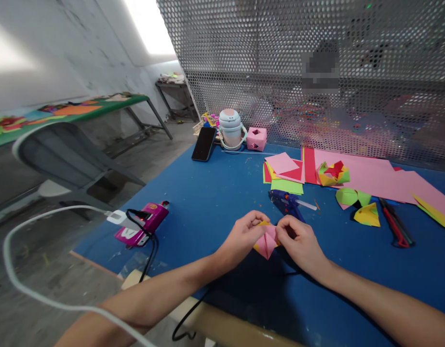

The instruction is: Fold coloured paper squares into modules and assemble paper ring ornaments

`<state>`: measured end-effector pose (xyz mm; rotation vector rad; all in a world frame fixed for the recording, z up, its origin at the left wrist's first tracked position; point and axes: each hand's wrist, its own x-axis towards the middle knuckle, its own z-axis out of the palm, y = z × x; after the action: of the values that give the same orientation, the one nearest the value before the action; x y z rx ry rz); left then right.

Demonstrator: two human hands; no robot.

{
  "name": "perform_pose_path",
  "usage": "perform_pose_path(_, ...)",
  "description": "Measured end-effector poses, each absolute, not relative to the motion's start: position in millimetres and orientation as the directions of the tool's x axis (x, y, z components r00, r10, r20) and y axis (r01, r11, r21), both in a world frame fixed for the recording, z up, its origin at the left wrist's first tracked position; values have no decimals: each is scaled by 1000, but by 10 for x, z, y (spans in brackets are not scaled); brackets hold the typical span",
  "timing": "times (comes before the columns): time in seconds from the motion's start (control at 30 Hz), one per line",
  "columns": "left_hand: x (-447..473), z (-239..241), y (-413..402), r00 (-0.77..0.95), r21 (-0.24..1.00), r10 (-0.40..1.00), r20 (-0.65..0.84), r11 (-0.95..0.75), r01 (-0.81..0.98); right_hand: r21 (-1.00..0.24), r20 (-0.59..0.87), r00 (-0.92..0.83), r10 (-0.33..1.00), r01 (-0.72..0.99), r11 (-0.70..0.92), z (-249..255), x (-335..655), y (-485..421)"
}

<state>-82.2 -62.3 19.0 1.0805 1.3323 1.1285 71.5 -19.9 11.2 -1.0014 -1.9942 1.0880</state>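
Observation:
My left hand [244, 234] and my right hand [298, 239] both pinch a small folded paper piece [266, 242], pink with a yellow edge, just above the blue table [215, 193]. Fingers of each hand are closed on its sides. Just beyond my hands lies a blue glue gun [287, 202]. Folded paper shapes rest to the right: a green one [348, 196], a yellow one [367, 215] and a multicoloured one [332, 173].
Pink, red and green paper sheets [359, 173] lie at the back right, with red-and-black scissors [396, 222] near them. A black phone [204, 143], a pale jar [230, 128] and a pink box [256, 138] stand by the perforated metal screen [316, 72]. A pink device [142, 223] with cables sits at the table's left edge; a grey chair [66, 159] stands beside it.

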Motion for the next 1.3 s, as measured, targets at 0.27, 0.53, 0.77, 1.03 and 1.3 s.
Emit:
perform_pose_path(0.27,-875,169,-624,-103,974,989,-104,122,191,-919,81,-515,853,292,264,100,728,-219)
perform_pose_path(0.53,-809,209,-639,-43,959,986,-160,166,230,-880,130,-476,870,349,322,46,719,-187)
perform_pose_path(0.77,-834,127,-593,-94,977,973,-210,211,11,-851,145,-527,837,365,378,157,778,-192)
perform_pose_path(1.03,-855,37,-483,-167,909,924,-343,282,-308,-518,382,-539,751,548,657,267,1219,69)
perform_pose_path(1.3,-845,14,-448,-210,935,924,-319,271,-227,-622,166,-488,857,622,475,30,977,430)
